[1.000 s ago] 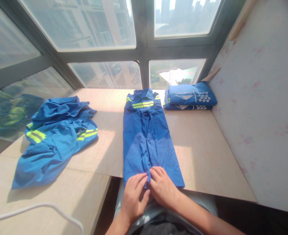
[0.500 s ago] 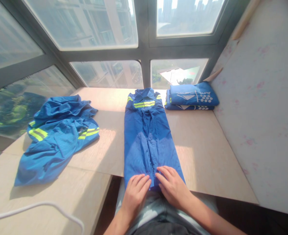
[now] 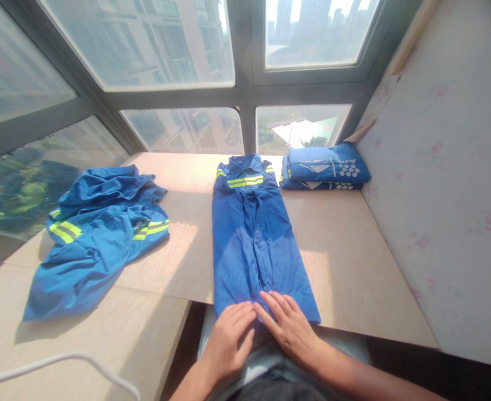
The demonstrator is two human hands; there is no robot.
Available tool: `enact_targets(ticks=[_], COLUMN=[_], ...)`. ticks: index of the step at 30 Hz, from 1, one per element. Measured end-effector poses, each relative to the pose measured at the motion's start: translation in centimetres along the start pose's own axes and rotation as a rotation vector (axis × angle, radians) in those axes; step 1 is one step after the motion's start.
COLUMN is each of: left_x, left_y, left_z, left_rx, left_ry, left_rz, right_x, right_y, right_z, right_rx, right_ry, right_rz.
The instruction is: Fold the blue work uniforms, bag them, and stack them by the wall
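A blue work jacket (image 3: 245, 239) with a collar and yellow-grey reflective stripes lies lengthwise on the table, collar toward the window. Its sides are folded inward into a long, narrow shape, and its near end reaches the table's front edge. My left hand (image 3: 232, 333) rests at that near end, fingers extended close together and thumb apart. Beside it, my right hand (image 3: 285, 323) lies on the cloth with its fingers stretched and slightly spread. The two hands' fingertips almost meet near the middle of the jacket. Part of the near edge is hidden beneath them.
A crumpled blue garment (image 3: 99, 239) with reflective stripes lies at the left. Folded blue garments (image 3: 327, 167) with white printing are stacked at the back right, by the patterned wall (image 3: 446, 195). A white cable (image 3: 70, 356) crosses the near left corner of the table (image 3: 349, 267).
My right hand has slid left along the near end of the jacket, closer to my left hand. The jacket's near right corner now shows. The camera view has shifted slightly.
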State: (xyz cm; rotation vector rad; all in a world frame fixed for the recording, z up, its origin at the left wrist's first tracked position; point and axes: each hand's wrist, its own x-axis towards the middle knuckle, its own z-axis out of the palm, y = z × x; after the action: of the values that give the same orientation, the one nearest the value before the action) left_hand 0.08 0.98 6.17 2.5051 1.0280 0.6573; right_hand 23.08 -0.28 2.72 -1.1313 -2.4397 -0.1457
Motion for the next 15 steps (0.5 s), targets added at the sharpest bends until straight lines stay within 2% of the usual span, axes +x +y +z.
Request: enact_targets(ticks=[3,6,8,11,15], left_x=[1.2,3.0,4.8,8.8,14.4], left_y=[-0.8,-2.5,-3.8,-5.4,-6.5], left_z=[-1.8,-3.0,-3.4,-3.5,-3.3], left_rx=[-0.222,-0.326,-0.261,-0.02,0.233], left_ry=[-0.063,-0.133,-0.116,-0.062,-0.191], left_rz=[-0.127,-0.139,-0.092,0.024,0.2], right_x=[1.0,2.0,2.6,3.2,4.0], right_y=[0.0,0.3,0.5,0.8,1.0], right_z=[-0.2,-0.8,-1.3,-2.1,-3.6], right_rx=[0.047,0.097,0.117,0.141,0.18], right_ry=[-0.039,-0.114,-0.151,-0.205,-0.323], right_rz=[-0.031,-0.042,-0.049,-0.054,-0.093])
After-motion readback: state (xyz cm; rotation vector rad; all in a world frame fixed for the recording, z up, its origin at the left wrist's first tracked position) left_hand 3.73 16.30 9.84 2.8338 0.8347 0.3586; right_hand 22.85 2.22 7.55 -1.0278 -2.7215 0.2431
